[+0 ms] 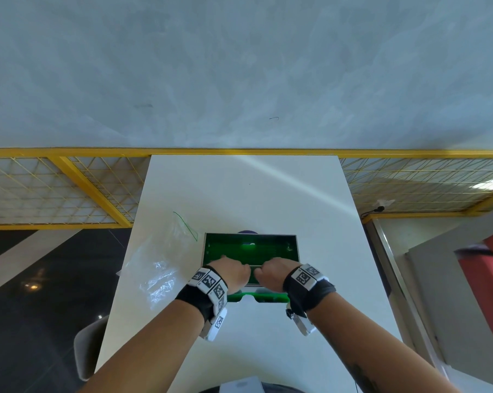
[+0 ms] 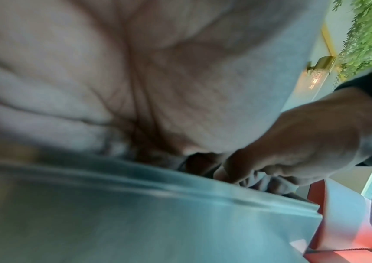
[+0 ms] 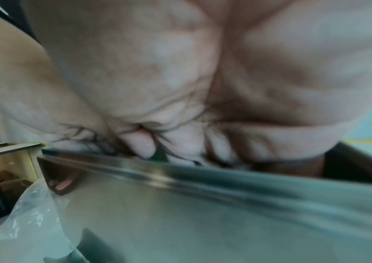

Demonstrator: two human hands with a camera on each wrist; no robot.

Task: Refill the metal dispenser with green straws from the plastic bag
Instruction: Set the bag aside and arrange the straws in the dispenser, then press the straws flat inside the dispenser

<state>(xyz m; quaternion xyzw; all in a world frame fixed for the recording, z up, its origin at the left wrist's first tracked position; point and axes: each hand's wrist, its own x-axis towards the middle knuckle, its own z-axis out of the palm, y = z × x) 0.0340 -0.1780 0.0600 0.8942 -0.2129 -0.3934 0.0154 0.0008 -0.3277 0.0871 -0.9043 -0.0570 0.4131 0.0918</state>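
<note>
Wall point(image 1: 239, 66): grey, fills the upper part of the head view, behind a yellow wire fence point(image 1: 55, 188) that runs along the far end of the table.
Table point(image 1: 254, 188): white, long, reaching away from the person; a band of light crosses its far part.
Plastic bag point(image 1: 157, 268): clear and crumpled, lying flat on the table just left of the dispenser, with a thin green line at its far edge; its corner also shows in the right wrist view point(image 3: 34, 213).
Dispenser point(image 1: 292, 245): open metal box near the middle of the table, its inside green; whether that green is straws or only a reflection cannot be told. A green tray point(image 1: 256, 297) sticks out at its near foot.
Left hand point(image 1: 234, 272): knuckles up at the near rim of the dispenser, fingers curled down over the edge; in the left wrist view the palm point(image 2: 135, 80) sits close above the blurred metal.
Right hand point(image 1: 272, 272): beside the left one, the 2 hands nearly touching, fingers point(image 3: 144, 147) bent over the metal rim with a bit of green between them; what they pinch cannot be told.
Wristbands point(image 1: 211, 285): black, with white tag blocks, 1 on each wrist.
</note>
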